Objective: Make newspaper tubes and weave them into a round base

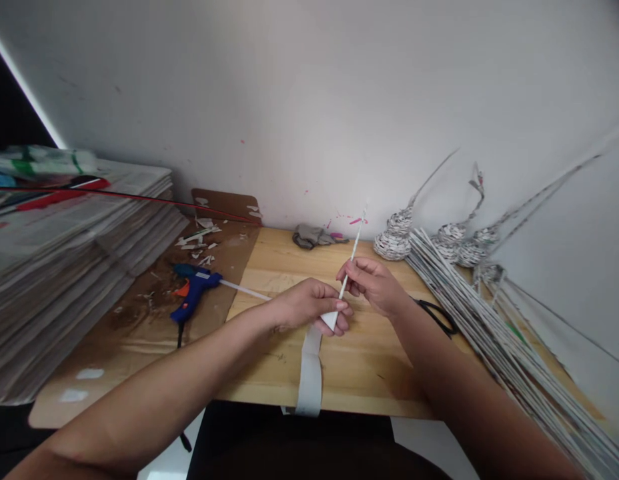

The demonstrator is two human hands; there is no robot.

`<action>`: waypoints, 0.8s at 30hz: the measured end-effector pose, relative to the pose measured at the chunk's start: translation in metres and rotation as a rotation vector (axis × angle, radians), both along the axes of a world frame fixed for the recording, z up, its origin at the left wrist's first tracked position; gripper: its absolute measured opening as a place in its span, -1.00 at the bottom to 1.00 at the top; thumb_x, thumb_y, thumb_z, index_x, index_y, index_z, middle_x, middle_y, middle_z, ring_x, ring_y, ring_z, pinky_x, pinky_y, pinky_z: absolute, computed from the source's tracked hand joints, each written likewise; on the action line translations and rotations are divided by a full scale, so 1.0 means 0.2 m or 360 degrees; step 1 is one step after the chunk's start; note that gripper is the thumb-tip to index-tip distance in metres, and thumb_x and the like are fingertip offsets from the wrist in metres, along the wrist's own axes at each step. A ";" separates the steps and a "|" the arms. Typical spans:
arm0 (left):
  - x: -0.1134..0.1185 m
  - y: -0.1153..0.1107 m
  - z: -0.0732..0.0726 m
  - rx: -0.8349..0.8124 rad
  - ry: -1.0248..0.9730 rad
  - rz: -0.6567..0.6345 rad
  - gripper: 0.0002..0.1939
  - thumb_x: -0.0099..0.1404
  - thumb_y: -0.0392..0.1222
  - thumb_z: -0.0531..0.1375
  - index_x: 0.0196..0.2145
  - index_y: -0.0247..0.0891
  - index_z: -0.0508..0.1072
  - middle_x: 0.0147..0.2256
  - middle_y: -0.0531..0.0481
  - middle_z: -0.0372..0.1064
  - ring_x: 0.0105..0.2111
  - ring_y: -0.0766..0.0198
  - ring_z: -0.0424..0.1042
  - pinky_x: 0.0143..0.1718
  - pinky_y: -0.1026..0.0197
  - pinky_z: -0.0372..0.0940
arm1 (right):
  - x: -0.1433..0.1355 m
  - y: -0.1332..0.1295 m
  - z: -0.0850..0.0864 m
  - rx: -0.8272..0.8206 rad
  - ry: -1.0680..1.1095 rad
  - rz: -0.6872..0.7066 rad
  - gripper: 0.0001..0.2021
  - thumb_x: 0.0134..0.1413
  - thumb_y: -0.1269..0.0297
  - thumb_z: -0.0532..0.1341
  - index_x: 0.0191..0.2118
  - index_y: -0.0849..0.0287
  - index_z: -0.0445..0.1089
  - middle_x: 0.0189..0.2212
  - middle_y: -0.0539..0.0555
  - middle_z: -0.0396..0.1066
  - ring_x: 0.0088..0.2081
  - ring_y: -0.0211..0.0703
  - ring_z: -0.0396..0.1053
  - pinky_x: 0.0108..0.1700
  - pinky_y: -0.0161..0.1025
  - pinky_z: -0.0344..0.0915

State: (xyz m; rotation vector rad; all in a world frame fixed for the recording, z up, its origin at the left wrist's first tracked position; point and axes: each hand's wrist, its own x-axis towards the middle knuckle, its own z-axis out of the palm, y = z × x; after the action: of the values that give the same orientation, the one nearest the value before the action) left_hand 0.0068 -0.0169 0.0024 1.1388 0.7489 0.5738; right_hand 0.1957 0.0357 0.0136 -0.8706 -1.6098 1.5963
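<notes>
A long white paper strip [310, 377] runs up from the front edge of the wooden table [359, 380] to my left hand [319, 307]. My left hand pinches the strip's upper end, where it wraps round the foot of a thin rolled paper stick [357, 241]. Just above, on the right, my right hand [372, 283] has its fingers closed round the middle of that stick. The stick is tilted, with its thin tip pointing up toward the wall.
At left lie a blue glue gun [192, 293] on brown cardboard [139, 333] and a newspaper stack [89, 267]. A grey cloth [314, 236] sits at the back. Right are woven paper shapes [393, 239], black-handled scissors [439, 317] and many paper sticks [494, 333].
</notes>
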 end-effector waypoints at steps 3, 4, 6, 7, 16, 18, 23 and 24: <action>-0.05 0.02 0.04 0.0050 -0.0002 -0.0045 -0.63 0.21 0.08 0.31 -0.24 -0.31 0.55 -0.36 -0.08 0.54 -0.34 0.25 0.52 -0.28 0.15 0.41 | -0.03 0.04 0.06 0.0008 -0.0020 -0.0008 -0.47 0.17 -0.22 0.13 -0.26 0.21 0.56 -0.50 0.05 0.36 -0.51 -0.28 0.24 -0.50 -0.31 0.10; -0.07 0.03 0.06 0.0060 -0.0004 -0.0064 -0.63 0.21 0.08 0.31 -0.23 -0.31 0.56 -0.36 -0.08 0.54 -0.34 0.25 0.53 -0.27 0.15 0.42 | -0.05 0.08 0.06 0.0034 -0.0042 -0.0027 -0.43 0.19 -0.24 0.09 -0.20 0.20 0.56 -0.48 0.06 0.36 -0.49 -0.26 0.25 -0.51 -0.31 0.10; -0.11 0.05 0.08 0.0057 -0.0027 -0.0077 -0.62 0.21 0.08 0.32 -0.22 -0.31 0.55 -0.35 -0.10 0.55 -0.34 0.23 0.54 -0.27 0.14 0.42 | -0.11 0.17 0.06 0.0204 -0.0198 -0.0100 -0.47 0.21 -0.19 0.09 -0.13 0.17 0.55 -0.43 0.06 0.38 -0.45 -0.23 0.29 -0.48 -0.31 0.14; -0.12 0.06 0.08 0.0046 -0.0044 -0.0071 -0.62 0.20 0.08 0.32 -0.21 -0.31 0.55 -0.35 -0.11 0.55 -0.34 0.22 0.55 -0.28 0.15 0.42 | -0.14 0.22 0.04 0.0352 -0.0345 -0.0155 -0.53 0.20 -0.14 0.14 -0.13 0.16 0.54 -0.41 0.07 0.40 -0.42 -0.21 0.31 -0.43 -0.30 0.18; -0.19 0.08 0.01 -0.0065 -0.0178 0.0112 -0.64 0.20 0.05 0.34 -0.21 -0.31 0.55 -0.32 -0.13 0.57 -0.34 0.23 0.56 -0.29 0.18 0.45 | -0.50 0.53 -0.18 0.0993 -0.1405 -0.0457 -0.73 0.24 0.22 0.17 -0.11 0.27 0.52 -0.08 0.31 0.46 -0.11 0.06 0.41 -0.11 -0.14 0.22; -0.20 0.09 0.01 -0.0082 -0.0197 0.0148 -0.67 0.22 0.02 0.33 -0.21 -0.32 0.55 -0.32 -0.13 0.57 -0.34 0.23 0.57 -0.31 0.20 0.46 | -0.52 0.55 -0.18 0.0930 -0.1394 -0.0474 -0.75 0.22 0.20 0.19 -0.26 0.27 0.55 -0.21 0.27 0.50 -0.17 0.03 0.42 -0.17 -0.16 0.21; -0.20 0.09 0.01 -0.0068 -0.0193 0.0275 -0.74 0.29 -0.06 0.28 -0.20 -0.33 0.54 -0.33 -0.12 0.57 -0.35 0.24 0.57 -0.32 0.22 0.47 | -0.45 0.52 -0.11 0.0711 -0.1215 -0.0505 -0.67 0.09 0.02 0.30 -0.33 0.25 0.55 -0.44 0.12 0.49 -0.41 -0.17 0.37 -0.34 -0.25 0.20; -0.20 0.09 0.01 -0.0061 -0.0201 0.0289 -0.74 0.30 -0.06 0.27 -0.19 -0.33 0.53 -0.33 -0.12 0.57 -0.35 0.24 0.57 -0.31 0.22 0.46 | -0.42 0.48 -0.09 0.0618 -0.1041 -0.0511 -0.66 0.10 0.01 0.29 -0.31 0.25 0.55 -0.44 0.10 0.48 -0.45 -0.22 0.34 -0.37 -0.27 0.20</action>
State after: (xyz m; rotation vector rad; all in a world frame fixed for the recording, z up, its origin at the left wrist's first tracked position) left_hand -0.0324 0.0012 0.0054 0.9956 0.7551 0.7741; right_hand 0.1125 0.1320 -0.0044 -1.4322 -1.9923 0.7658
